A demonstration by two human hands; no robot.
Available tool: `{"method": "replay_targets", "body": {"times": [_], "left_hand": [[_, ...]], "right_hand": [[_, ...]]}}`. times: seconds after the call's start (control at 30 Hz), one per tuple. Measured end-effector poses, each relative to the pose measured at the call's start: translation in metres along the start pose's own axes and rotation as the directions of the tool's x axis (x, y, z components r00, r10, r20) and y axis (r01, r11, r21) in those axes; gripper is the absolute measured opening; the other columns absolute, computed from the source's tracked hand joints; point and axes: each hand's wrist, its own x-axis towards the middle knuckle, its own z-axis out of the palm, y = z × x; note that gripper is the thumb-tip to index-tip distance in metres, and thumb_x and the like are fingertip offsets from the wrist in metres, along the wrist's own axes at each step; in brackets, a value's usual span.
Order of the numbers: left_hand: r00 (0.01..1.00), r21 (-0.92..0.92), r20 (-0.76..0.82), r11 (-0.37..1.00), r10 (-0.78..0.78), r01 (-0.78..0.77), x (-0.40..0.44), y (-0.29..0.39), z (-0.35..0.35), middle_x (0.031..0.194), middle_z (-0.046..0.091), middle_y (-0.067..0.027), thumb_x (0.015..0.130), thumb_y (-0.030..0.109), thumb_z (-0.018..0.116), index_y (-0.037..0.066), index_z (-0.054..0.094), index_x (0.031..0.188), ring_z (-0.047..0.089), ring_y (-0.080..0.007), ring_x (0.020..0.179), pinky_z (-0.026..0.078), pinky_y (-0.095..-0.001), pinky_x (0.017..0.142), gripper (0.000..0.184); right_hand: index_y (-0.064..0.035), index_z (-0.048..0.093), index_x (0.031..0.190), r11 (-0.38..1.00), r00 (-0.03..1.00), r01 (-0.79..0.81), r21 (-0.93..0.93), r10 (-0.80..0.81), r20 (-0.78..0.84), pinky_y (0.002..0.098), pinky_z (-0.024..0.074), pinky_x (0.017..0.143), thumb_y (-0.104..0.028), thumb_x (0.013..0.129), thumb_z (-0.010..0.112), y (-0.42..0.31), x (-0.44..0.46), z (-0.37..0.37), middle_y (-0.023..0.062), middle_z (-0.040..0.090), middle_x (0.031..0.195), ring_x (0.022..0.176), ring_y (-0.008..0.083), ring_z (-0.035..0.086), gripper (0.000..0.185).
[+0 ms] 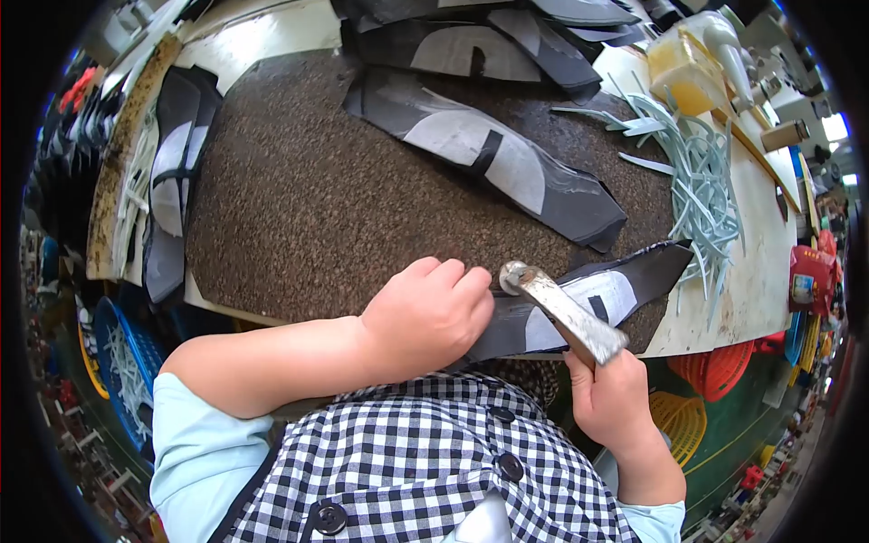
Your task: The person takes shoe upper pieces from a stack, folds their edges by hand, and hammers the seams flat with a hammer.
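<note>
Brown speckled board point(281, 190) covers much of the pale table point(759, 285), and along its near right edge lies a dark piece point(663, 270) with a white patch point(618, 290). Right hand point(614, 403) is wrapped round the hammer point(563, 312), its rounded end by the piece's far edge! Left hand point(430, 312) sits at the piece's left end, fingers curled together; whether they pinch anything, I cannot tell. Farther out, a dark stack point(570, 195) slants across, pale strips point(701, 185) tangle rightward, and a yellowish box point(685, 72) stands beyond.
</note>
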Motion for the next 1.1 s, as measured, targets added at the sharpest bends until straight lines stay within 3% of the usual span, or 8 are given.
{"method": "replay_targets", "body": {"times": [0.17,0.27,0.37,0.47,0.67,0.87,0.97,1.1], "left_hand": [[0.926,-0.317,-0.227,0.921,-0.303,0.224,-0.009,-0.006,0.011,0.086,0.058,-0.0057,0.075,0.015,0.060,0.006,0.065,0.091,0.058,-0.0207,0.081,0.046,-0.0337,0.071,0.019],[0.897,-0.386,-0.288,0.898,-0.334,0.210,-0.013,-0.005,0.020,0.085,0.059,-0.0060,0.074,0.013,0.062,0.005,0.065,0.093,0.058,-0.0213,0.080,0.047,-0.0340,0.070,0.021],[0.946,-0.198,-0.285,0.975,-0.156,0.101,-0.015,0.002,0.016,0.086,0.059,-0.0063,0.074,0.013,0.061,0.004,0.065,0.094,0.059,-0.0214,0.078,0.047,-0.0339,0.067,0.022],[0.974,-0.068,-0.109,0.979,-0.197,0.190,-0.008,0.015,0.003,0.085,0.060,-0.0061,0.075,0.012,0.065,0.003,0.066,0.097,0.059,-0.0211,0.076,0.047,-0.0332,0.065,0.024],[0.840,-0.424,-0.349,0.869,-0.416,0.255,-0.022,0.009,0.026,0.083,0.061,-0.0039,0.073,0.009,0.078,0.004,0.068,0.095,0.058,-0.0207,0.071,0.046,-0.0330,0.063,0.024],[0.909,-0.141,-0.385,0.983,-0.162,0.115,-0.027,0.010,0.022,0.085,0.061,-0.0047,0.074,0.012,0.066,0.002,0.069,0.094,0.057,-0.0180,0.070,0.044,-0.0323,0.062,0.023],[0.961,-0.001,-0.242,0.991,-0.131,0.135,-0.022,0.017,0.012,0.086,0.061,-0.0054,0.073,0.015,0.061,0.001,0.068,0.094,0.056,-0.0169,0.069,0.043,-0.0314,0.060,0.026],[0.956,-0.052,-0.251,0.988,-0.154,0.146,-0.021,0.013,0.011,0.088,0.062,-0.0053,0.074,0.014,0.062,0.002,0.068,0.093,0.056,-0.0173,0.068,0.042,-0.0299,0.059,0.024]], "right_hand": [[0.0012,0.050,0.104,1.000,0.997,0.020,-0.012,-0.019,0.070,0.0446,0.0507,0.062,-0.009,0.083,0.066,0.001,0.001,0.004,0.0177,0.061,0.084,0.073,0.0380,0.063,0.028],[0.0009,0.050,0.106,1.000,0.998,0.032,-0.002,-0.031,0.056,0.0445,0.0507,0.063,-0.007,0.081,0.065,0.004,0.002,0.005,0.0179,0.061,0.084,0.073,0.0382,0.063,0.030],[0.0002,0.050,0.105,0.998,0.997,0.064,-0.005,-0.064,0.039,0.0446,0.0506,0.062,-0.006,0.081,0.065,0.006,0.003,0.004,0.0177,0.061,0.083,0.072,0.0384,0.062,0.029],[-0.0006,0.050,0.104,0.996,0.991,0.094,0.003,-0.094,0.094,0.0447,0.0506,0.062,-0.006,0.080,0.065,0.004,0.008,-0.003,0.0177,0.060,0.082,0.071,0.0387,0.062,0.029],[-0.0005,0.050,0.104,0.994,0.991,0.106,-0.004,-0.105,0.089,0.0444,0.0507,0.062,-0.005,0.079,0.065,0.010,0.007,0.003,0.0178,0.060,0.083,0.072,0.0386,0.062,0.030],[0.0010,0.050,0.109,0.991,0.990,0.136,-0.001,-0.135,0.044,0.0439,0.0514,0.066,-0.002,0.075,0.063,0.014,0.005,0.004,0.0185,0.061,0.088,0.076,0.0384,0.062,0.036],[0.0017,0.050,0.110,0.990,0.991,0.135,0.030,-0.135,-0.010,0.0439,0.0517,0.067,0.000,0.074,0.062,0.011,0.004,0.007,0.0185,0.061,0.092,0.077,0.0375,0.063,0.038],[0.0011,0.050,0.109,0.985,0.985,0.173,-0.029,-0.172,0.026,0.0434,0.0511,0.065,-0.001,0.071,0.065,0.013,0.004,0.012,0.0161,0.060,0.090,0.076,0.0372,0.062,0.041]]}}
